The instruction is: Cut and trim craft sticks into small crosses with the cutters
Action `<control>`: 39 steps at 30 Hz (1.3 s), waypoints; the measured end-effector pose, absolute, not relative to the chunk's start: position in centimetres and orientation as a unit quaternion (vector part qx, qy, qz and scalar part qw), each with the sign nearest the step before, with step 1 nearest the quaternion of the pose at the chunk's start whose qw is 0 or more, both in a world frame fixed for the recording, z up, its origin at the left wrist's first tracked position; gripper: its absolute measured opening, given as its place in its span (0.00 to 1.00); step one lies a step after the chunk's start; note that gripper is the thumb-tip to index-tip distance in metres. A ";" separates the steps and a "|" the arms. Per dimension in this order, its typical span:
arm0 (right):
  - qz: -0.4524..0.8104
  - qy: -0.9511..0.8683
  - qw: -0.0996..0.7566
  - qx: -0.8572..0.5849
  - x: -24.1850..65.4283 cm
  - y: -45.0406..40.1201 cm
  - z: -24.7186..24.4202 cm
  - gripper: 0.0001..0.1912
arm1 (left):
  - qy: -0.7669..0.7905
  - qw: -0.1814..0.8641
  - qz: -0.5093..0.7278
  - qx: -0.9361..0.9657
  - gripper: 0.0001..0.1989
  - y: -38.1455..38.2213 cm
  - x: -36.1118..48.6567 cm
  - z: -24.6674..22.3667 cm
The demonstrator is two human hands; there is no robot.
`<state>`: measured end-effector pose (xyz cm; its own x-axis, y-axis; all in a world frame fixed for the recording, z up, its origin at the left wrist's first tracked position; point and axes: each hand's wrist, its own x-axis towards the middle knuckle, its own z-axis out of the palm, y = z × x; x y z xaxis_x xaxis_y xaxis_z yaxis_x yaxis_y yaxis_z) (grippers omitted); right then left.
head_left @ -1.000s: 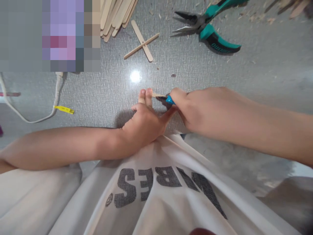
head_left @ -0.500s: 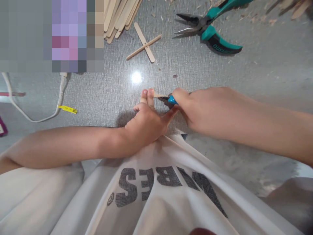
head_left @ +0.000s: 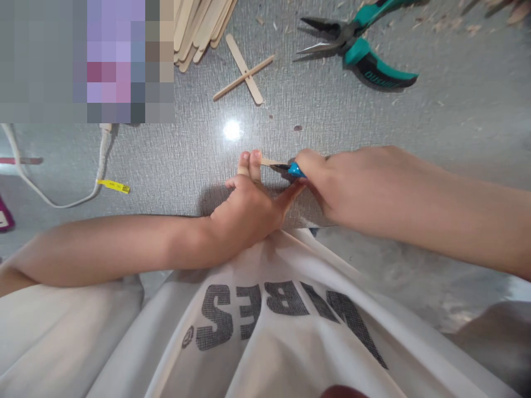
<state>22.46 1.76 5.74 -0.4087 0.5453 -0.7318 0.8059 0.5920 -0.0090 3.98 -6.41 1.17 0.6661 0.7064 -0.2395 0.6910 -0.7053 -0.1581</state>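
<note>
Near the table's front edge, my left hand is closed on a pale wooden craft stick, whose end shows past the fingertips. My left thumb stretches to the right, reaching up to my right hand. My right hand is wrapped around a blue-handled knife; most of its handle is hidden in the fist. The knife's narrow dark blade lies against the craft stick, pointing left. Beyond the hands, two craft sticks lie crossed on the table.
A pile of craft sticks lies at the back. Green-handled long-nose pliers rest open at the back right, with wood shavings around them. A white cable with a yellow tag curves across the left side. The textured grey table ends just before my shirt.
My right hand and the knife have shifted slightly to the right along the craft stick. My left hand stays nearly in place.
</note>
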 end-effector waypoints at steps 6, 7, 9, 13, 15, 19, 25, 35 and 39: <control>-0.184 0.833 0.308 0.421 23.6 1.5 4.7 0.16 | -0.369 0.050 0.141 -0.917 0.41 -6.7 3.7 0.3; -0.182 0.832 0.315 0.419 23.5 1.5 4.8 0.17 | -0.372 0.045 0.139 -0.917 0.41 -6.7 3.7 0.4; -0.184 0.824 0.342 0.413 23.1 1.7 5.1 0.19 | -0.374 0.041 0.140 -0.916 0.42 -6.7 3.7 0.5; -0.188 0.819 0.357 0.409 22.6 1.8 5.9 0.17 | -0.366 0.038 0.153 -0.917 0.42 -6.6 3.7 0.9; -0.182 0.822 0.351 0.410 22.7 1.9 5.9 0.16 | -0.372 0.022 0.153 -0.915 0.43 -6.5 3.7 1.0; -0.189 0.817 0.360 0.409 22.7 1.9 5.8 0.15 | -0.379 0.010 0.155 -0.912 0.44 -6.5 3.6 1.1; -0.197 0.808 0.377 0.408 22.1 2.2 6.5 0.17 | -0.387 0.013 0.149 -0.910 0.47 -6.8 3.5 0.9; -0.207 0.806 0.375 0.408 21.8 2.9 7.5 0.16 | -0.404 0.008 0.159 -0.901 0.59 -7.5 2.7 1.6; -0.200 0.817 0.368 0.396 21.9 3.1 7.3 0.14 | -0.395 -0.095 0.160 -0.900 0.77 -6.2 1.7 2.4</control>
<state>21.95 3.12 7.30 -0.4161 0.4996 -0.7597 0.7945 0.6061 -0.0366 1.72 -6.25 2.38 0.6371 0.6800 -0.3628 0.7410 -0.6700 0.0454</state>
